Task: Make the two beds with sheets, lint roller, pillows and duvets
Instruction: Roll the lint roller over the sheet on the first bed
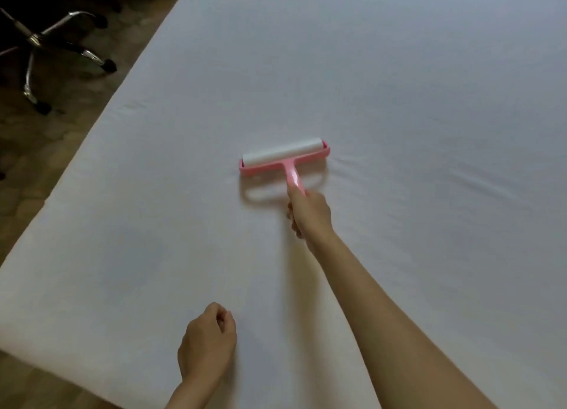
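A white sheet (399,86) is spread flat over the bed (27,332), which fills most of the view. The bed's left edge runs diagonally from the top centre down to the left side, and its near left corner lies at the lower left. The sheet is mostly smooth. Faint creases are seen to the right of the roller (283,155), and a slight pucker shows along the left edge.

The roller is laid on the sheet near the middle of the bed, well apart from every edge. Its white drum is set crosswise in a pink frame, with the far end of the drum tilted slightly up to the right. A pink handle (293,178) runs back from the frame toward the near edge.

The handle's end is gripped by the right hand (310,215), with the fingers wrapped round it and the bare arm stretched out over the sheet from the lower right.

The left hand (207,344) is rested on the sheet close to the near edge, well apart from the roller. Its fingers are curled in toward the palm, and nothing is seen held in them.

Beyond the left edge, a chair (33,40) with chrome legs and dark castors is seen on a dim brown floor (61,132).
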{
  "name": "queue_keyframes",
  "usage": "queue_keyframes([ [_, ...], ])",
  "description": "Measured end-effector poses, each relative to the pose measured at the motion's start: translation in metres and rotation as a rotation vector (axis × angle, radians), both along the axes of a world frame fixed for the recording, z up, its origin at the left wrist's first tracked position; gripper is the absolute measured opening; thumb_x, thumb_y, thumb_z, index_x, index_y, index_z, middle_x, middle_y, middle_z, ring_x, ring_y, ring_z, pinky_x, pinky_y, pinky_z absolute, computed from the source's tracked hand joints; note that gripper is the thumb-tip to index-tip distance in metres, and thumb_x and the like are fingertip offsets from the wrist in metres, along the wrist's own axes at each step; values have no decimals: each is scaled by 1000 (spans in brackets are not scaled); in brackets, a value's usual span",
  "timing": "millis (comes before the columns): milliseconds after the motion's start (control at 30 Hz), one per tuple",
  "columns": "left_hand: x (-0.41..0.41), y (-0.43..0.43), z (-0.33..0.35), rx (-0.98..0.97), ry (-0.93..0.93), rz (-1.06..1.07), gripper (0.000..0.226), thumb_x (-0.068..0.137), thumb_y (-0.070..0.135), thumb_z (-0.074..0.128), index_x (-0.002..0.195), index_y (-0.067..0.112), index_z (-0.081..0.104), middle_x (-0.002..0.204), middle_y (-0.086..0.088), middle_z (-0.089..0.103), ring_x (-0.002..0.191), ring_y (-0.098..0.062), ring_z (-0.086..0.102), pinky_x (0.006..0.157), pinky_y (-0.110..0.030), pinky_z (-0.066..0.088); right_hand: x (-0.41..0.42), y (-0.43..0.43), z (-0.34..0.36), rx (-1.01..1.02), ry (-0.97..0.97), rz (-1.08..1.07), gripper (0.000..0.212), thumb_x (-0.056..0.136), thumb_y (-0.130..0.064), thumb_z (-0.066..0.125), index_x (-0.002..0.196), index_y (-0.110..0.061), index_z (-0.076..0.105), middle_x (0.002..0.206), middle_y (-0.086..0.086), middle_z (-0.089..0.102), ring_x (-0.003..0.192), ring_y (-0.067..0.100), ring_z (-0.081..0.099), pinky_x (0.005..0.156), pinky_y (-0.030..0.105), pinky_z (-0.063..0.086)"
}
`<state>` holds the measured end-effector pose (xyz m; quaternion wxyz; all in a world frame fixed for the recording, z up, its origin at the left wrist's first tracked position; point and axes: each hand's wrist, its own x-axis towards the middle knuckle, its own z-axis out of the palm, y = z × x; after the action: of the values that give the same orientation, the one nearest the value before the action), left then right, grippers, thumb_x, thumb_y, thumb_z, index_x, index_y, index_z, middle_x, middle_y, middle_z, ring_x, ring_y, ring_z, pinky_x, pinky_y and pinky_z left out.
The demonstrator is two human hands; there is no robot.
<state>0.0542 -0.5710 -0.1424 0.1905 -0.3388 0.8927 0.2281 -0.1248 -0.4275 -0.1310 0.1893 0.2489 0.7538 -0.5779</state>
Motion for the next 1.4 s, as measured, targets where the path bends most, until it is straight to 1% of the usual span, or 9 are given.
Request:
queue_keyframes([
  [100, -10, -11, -3, 25, 35, -24, 19, 92, 26, 50, 73, 21, 53, 63, 5, 58, 59, -10, 54, 50, -24, 36, 5, -15, -2, 26, -16, -28, 43, 88, -58, 40, 66, -22, 49, 69, 2, 56, 61, 20, 49, 58, 32, 38],
  [400, -78, -100, 4, 53, 85, -313, 19, 93, 25, 48, 75, 20, 53, 65, 9, 55, 61, -10, 50, 49, -23, 31, 186, -15, 26, -127, -235, -290, 32, 97, -15, 48, 68, -5, 46, 48, 9, 33, 31, 9, 23, 35, 10, 18],
  [600, -119, -167, 0, 12, 76, -388, 19, 93, 23, 48, 76, 17, 54, 66, 5, 57, 64, -17, 54, 53, -28, 39, 45, -32, 17, -83, -163, -363, 34, 96, -28, 49, 67, -10, 51, 41, -1, 41, 29, 9, 26, 38, 11, 17],
  [733, -133, -178, -7, 16, 64, -419, 18, 93, 22, 48, 78, 16, 56, 66, 6, 57, 63, -16, 55, 54, -28, 40, -77, -50, 10, -21, -84, -308, 38, 90, -48, 51, 74, -14, 52, 53, -2, 45, 36, 9, 31, 39, 17, 24],
  [833, -133, -172, -10, 31, 90, -419, 17, 91, 20, 48, 77, 15, 54, 64, 7, 54, 60, -14, 52, 49, -26, 34, -112, -61, 24, -23, -28, -353, 32, 92, -38, 50, 68, -16, 47, 55, -1, 44, 33, 8, 30, 36, 15, 23],
  [1067, -130, -166, -12, 94, 124, -368, 18, 90, 19, 50, 73, 14, 51, 61, 5, 53, 56, -14, 50, 47, -26, 33, 43, -122, 32, -183, -63, -457, 36, 95, -35, 50, 66, -15, 46, 43, -4, 38, 32, 8, 27, 36, 13, 19],
  [1200, -127, -184, -10, 91, 103, -332, 20, 90, 22, 50, 71, 18, 49, 61, 4, 54, 57, -14, 51, 50, -27, 37, 152, -168, 8, -233, -179, -583, 45, 74, -45, 70, 64, -7, 50, 44, 3, 33, 34, 11, 29, 36, 13, 23],
  [1300, -131, -195, -8, 103, 83, -338, 20, 90, 24, 50, 71, 19, 49, 61, 5, 55, 58, -12, 51, 51, -27, 38, 161, -178, 6, -294, -211, -597, 53, 57, -48, 72, 61, -1, 48, 45, 8, 29, 36, 11, 29, 38, 15, 22],
  [1400, -139, -199, -10, 138, 46, -355, 20, 89, 24, 51, 69, 20, 49, 61, 6, 56, 59, -11, 52, 50, -26, 36, 113, -168, 6, -273, -176, -578, 41, 86, -33, 67, 63, -6, 47, 44, 6, 33, 31, 10, 27, 35, 12, 20],
])
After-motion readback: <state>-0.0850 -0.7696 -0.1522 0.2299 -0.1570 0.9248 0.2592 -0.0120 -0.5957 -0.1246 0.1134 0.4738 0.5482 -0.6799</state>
